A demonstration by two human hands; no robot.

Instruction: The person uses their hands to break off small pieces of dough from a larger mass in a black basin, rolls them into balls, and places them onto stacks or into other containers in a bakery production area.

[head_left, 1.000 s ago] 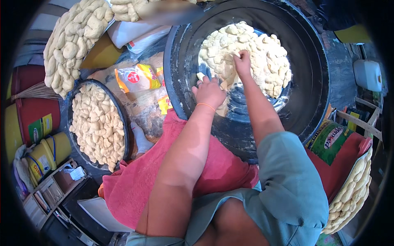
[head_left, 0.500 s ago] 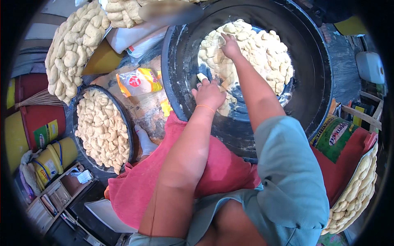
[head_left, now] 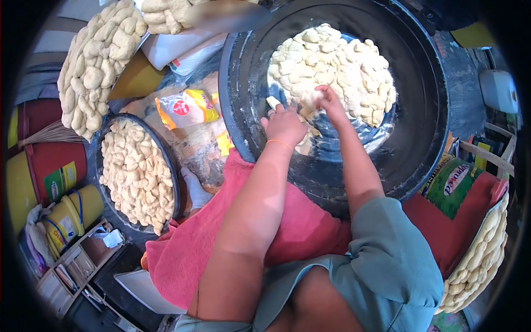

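A big round black tub [head_left: 420,83] holds a heap of pale dough pieces [head_left: 315,61] dusted with flour. Inside its near left part, my left hand [head_left: 285,130] is curled over a piece of dough [head_left: 273,102], whose end pokes out past the fingers. To the right, my right hand [head_left: 332,105] hovers at the near edge of the heap, fingers bent and smeared by motion. A pale blur of flour shows beside its fingertips; whether anything sits between them is unclear.
Left of the tub stands a round dark tray [head_left: 176,182] full of dough pieces. Another loaded tray [head_left: 91,72] is at the upper left, one more [head_left: 481,260] at the lower right. A yellow-and-clear plastic packet [head_left: 185,109] lies beside the tub. Red cloth [head_left: 193,254] covers my lap.
My right hand has drawn back from the far part of the heap to its near edge, closer to my left hand. The left hand has barely shifted.
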